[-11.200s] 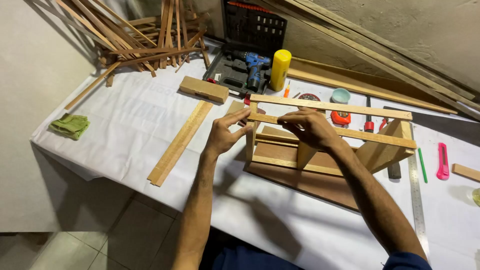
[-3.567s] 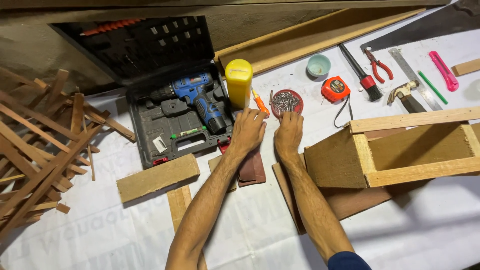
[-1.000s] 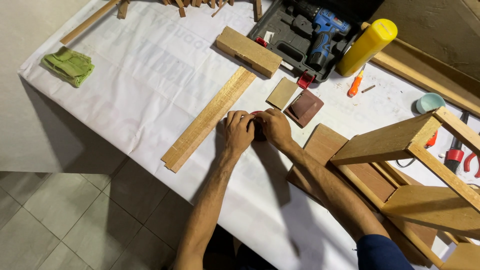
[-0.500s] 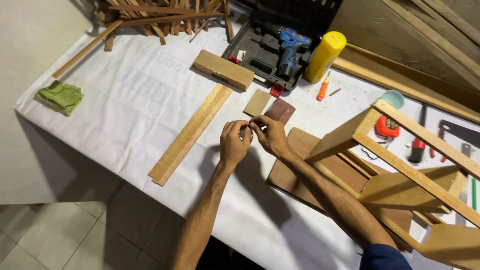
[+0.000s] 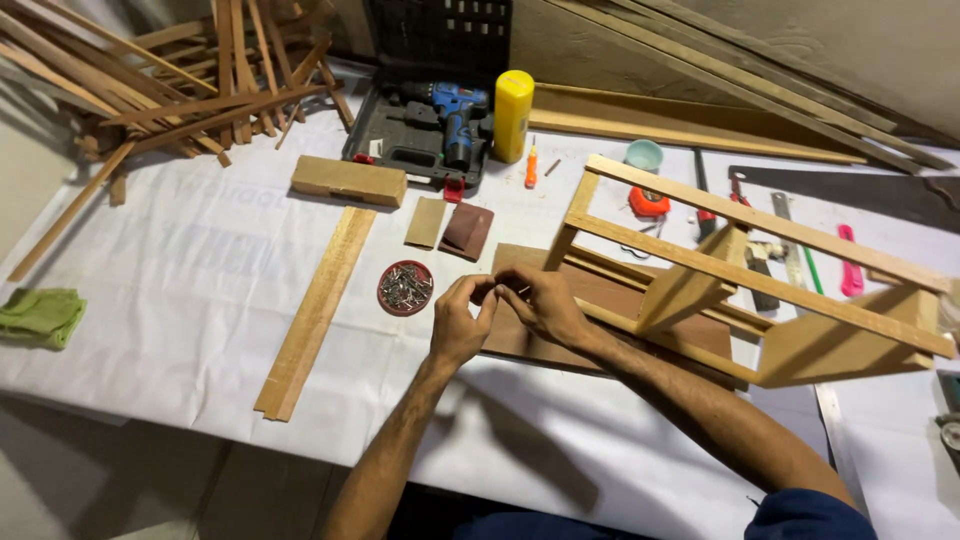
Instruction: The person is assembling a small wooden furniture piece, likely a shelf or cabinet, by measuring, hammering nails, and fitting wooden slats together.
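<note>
Both hands' grip (image 5: 497, 293) beside nail dish (image 5: 405, 288)

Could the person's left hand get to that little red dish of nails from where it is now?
Probably yes. The left hand is raised next to the right hand, and the red dish of nails lies just to its left on the white table cover, with nothing between them.

Worktop (image 5: 200, 260) under white sheet, creased, printed faintly. Wall (image 5: 850, 50) behind: bare grey plaster, rough, stained. Long wood battens (image 5: 760, 85) lean along its foot. Floor (image 5: 90, 480) at lower left, pale tile, in shade. Light from above; soft shadows fall toward near edge.
</note>
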